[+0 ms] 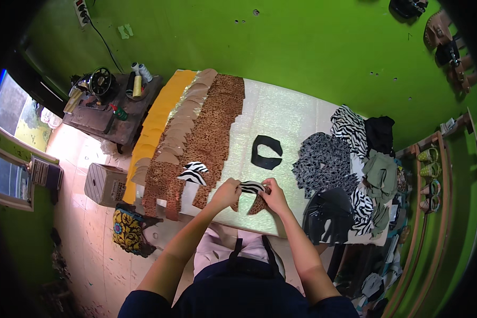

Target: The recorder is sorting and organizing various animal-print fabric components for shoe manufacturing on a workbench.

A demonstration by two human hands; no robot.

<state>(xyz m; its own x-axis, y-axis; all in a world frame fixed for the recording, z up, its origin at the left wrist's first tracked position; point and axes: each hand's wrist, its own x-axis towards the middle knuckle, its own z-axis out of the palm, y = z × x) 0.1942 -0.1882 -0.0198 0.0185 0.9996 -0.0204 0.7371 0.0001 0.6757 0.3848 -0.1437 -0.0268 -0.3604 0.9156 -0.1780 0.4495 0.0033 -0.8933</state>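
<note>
At the front edge of the table, my left hand (226,194) and my right hand (274,197) pinch the two ends of a small curved zebra-striped piece (253,186). Directly below it, a leopard-print piece (257,206) hangs or lies against the table; whether the two are joined I cannot tell. My fingertips partly hide both ends. Beyond my hands lies a black C-shaped piece (258,156). Left of my left hand, a couple of zebra-striped cut pieces (193,176) rest beside rows of overlapping leopard-print pieces (217,122).
Yellow pieces (149,142) line the table's left side. Dark patterned pieces (323,161), black pieces (331,212) and green cloth (379,172) pile up at right. A sewing machine (100,81) stands on a wooden table at far left, above a cardboard box (103,184). Sandals hang by the right wall.
</note>
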